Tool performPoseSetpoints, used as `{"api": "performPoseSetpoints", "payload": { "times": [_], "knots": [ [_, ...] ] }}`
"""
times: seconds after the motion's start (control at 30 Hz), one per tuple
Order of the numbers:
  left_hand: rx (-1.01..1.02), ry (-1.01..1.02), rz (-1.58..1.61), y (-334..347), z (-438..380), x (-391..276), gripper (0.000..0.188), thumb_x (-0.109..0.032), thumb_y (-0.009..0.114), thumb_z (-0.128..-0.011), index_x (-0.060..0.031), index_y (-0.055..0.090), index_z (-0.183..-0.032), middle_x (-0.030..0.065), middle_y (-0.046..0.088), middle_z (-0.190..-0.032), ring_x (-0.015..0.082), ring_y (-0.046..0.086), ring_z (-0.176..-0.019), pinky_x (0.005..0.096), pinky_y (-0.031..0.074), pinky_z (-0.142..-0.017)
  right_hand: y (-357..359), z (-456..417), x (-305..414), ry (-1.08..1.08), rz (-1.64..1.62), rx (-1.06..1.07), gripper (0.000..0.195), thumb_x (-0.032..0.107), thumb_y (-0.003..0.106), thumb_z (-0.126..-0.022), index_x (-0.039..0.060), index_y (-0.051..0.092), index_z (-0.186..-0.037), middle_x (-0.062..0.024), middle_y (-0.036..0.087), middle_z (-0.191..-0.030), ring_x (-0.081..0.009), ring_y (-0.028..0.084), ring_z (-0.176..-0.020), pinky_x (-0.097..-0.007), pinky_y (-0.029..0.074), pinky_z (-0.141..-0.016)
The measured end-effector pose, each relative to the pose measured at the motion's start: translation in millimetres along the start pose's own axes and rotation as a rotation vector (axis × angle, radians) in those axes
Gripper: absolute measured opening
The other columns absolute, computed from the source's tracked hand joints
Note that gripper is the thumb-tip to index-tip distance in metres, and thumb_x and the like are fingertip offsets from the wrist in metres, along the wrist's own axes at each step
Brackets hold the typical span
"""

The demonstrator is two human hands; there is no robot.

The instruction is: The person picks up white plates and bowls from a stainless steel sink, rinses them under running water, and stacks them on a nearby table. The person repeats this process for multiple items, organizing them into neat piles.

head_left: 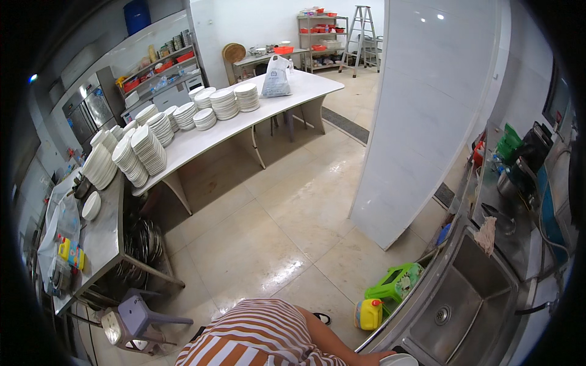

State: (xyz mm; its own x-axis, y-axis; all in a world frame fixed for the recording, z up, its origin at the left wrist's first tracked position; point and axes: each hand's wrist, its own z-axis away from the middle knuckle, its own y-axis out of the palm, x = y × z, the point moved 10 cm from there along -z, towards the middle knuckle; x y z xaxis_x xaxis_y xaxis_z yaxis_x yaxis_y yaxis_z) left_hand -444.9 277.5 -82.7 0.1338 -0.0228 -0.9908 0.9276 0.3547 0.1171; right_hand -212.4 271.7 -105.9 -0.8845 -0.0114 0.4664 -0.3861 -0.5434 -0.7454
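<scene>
A bare forearm runs from a striped sleeve down to the bottom edge, beside the sink counter. At its end my left hand (371, 358) grips the rim of white dishes (399, 360), partly cut off by the frame. The dishes are at the near end of the steel sink (462, 315), whose visible basin has a round drain (442, 315). My right hand is out of view.
Stacks of white plates (149, 148) line a long white table (293, 96), with a plastic bag (276, 78) farther along. A tiled partition (412, 114) stands upright. On the floor are a green stool (389, 288), a yellow jug (368, 314) and a purple stool (137, 315).
</scene>
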Motion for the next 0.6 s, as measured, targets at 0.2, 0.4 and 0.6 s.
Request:
{"api": "performPoseSetpoints", "payload": {
  "times": [0.2,0.4,0.6],
  "knots": [
    [-0.021,-0.026,0.001,-21,0,-8,0.064,-0.019,0.060,-0.072,-0.0095,0.037,-0.131,0.0197,0.047,-0.126,0.0312,0.045,-0.116,0.0396,0.036,-0.097,-34,37,71,0.432,-0.820,-0.337,0.023,0.018,0.062,-0.079,0.0023,0.059,-0.097,-0.0154,0.058,-0.088,-0.0300,0.054,-0.078,-0.0446,0.048,-0.065],
    [-0.023,-0.043,0.000,-34,-2,-14,0.065,-0.018,0.060,-0.074,-0.0114,0.034,-0.133,0.0207,0.046,-0.126,0.0333,0.047,-0.113,0.0395,0.037,-0.096,-27,57,92,-0.776,0.305,-0.934,0.023,0.026,0.065,-0.079,0.0064,0.063,-0.092,-0.0134,0.061,-0.088,-0.0320,0.058,-0.084,-0.0449,0.050,-0.068],
    [-0.037,-0.072,-0.015,-44,4,-15,0.066,-0.017,0.059,-0.075,-0.0133,0.031,-0.135,0.0216,0.045,-0.126,0.0353,0.048,-0.111,0.0394,0.039,-0.094,-19,41,103,-0.751,0.271,-0.752,0.021,0.025,0.060,-0.082,0.0058,0.065,-0.089,-0.0122,0.063,-0.084,-0.0333,0.058,-0.083,-0.0437,0.046,-0.080]
  ]
}}
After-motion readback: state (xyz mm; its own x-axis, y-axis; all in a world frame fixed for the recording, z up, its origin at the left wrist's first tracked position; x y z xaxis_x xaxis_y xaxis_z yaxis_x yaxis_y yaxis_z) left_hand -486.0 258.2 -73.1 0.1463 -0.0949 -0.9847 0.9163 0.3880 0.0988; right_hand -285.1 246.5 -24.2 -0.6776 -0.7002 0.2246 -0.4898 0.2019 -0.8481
